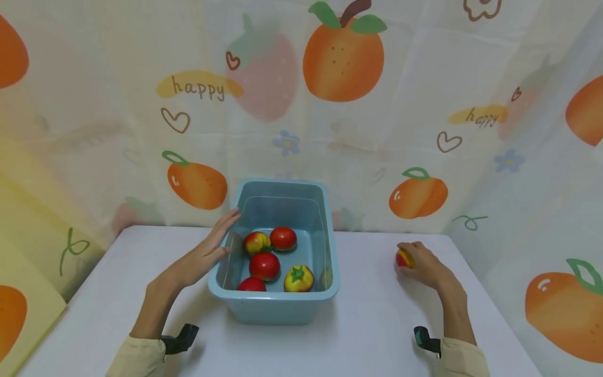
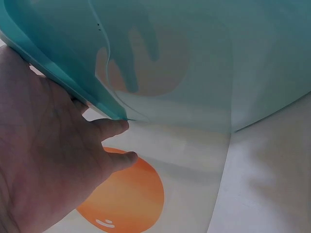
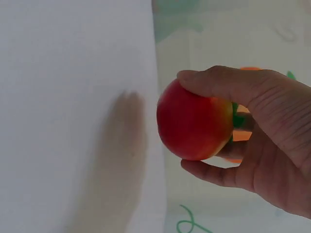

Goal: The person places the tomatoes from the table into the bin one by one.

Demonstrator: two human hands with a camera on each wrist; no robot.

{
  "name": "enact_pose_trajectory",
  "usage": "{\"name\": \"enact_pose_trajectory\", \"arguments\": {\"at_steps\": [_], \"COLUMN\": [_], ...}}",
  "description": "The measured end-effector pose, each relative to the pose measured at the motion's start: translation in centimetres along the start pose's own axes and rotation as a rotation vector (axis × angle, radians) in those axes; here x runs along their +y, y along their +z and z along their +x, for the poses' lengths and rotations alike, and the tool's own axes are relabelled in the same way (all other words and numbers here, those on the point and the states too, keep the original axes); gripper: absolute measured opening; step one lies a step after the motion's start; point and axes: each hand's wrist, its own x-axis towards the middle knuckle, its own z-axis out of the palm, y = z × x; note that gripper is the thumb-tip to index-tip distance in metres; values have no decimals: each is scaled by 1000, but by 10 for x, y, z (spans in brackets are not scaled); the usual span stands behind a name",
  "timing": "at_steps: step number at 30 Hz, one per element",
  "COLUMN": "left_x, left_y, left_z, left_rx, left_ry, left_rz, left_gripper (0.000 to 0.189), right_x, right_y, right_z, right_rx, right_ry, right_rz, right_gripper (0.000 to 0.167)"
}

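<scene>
A light blue plastic bin (image 1: 278, 310) stands on the white table. Inside it lie several tomatoes, some plain red (image 1: 265, 266) and others mottled yellow and red, such as the one with a green calyx (image 1: 299, 278). My left hand (image 1: 207, 256) is at the bin's left rim, its fingers extended; in the left wrist view the palm (image 2: 48, 145) shows just outside that rim. Off to the right, my right hand (image 1: 426, 264) grips a red-and-yellow tomato (image 3: 192, 121) between thumb and fingers. Part of its green calyx shows by the palm in the right wrist view.
The white table (image 1: 372, 324) runs back to a fruit-printed cloth (image 1: 339, 157) hanging behind it, with more of the cloth along both sides. Dark straps (image 1: 181, 339) sit at both wrists, over beige sleeves (image 1: 136, 358).
</scene>
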Motion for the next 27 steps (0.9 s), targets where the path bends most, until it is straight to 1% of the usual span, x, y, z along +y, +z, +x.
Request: {"name": "enact_pose_trajectory", "arguments": {"at_steps": [3, 10, 16, 23, 27], "left_x": [1, 5, 1, 0, 0], "left_y": [0, -1, 0, 0, -1], "left_z": [0, 0, 1, 0, 0], "left_rx": [1, -1, 2, 1, 2], "left_ry": [1, 13, 9, 13, 17], "left_rz": [-3, -2, 0, -2, 3], "left_gripper": [76, 75, 76, 75, 75], "right_x": [-12, -43, -75, -112, -134], "right_y": [-10, -38, -56, -63, -63], "right_z": [-2, -11, -16, -18, -15], "right_rx": [53, 152, 232, 275, 301], "right_ry": [-46, -143, -228, -340, -414], "right_rz": [-32, -36, -37, -5, 36], "right_gripper": [61, 60, 60, 59, 63]}}
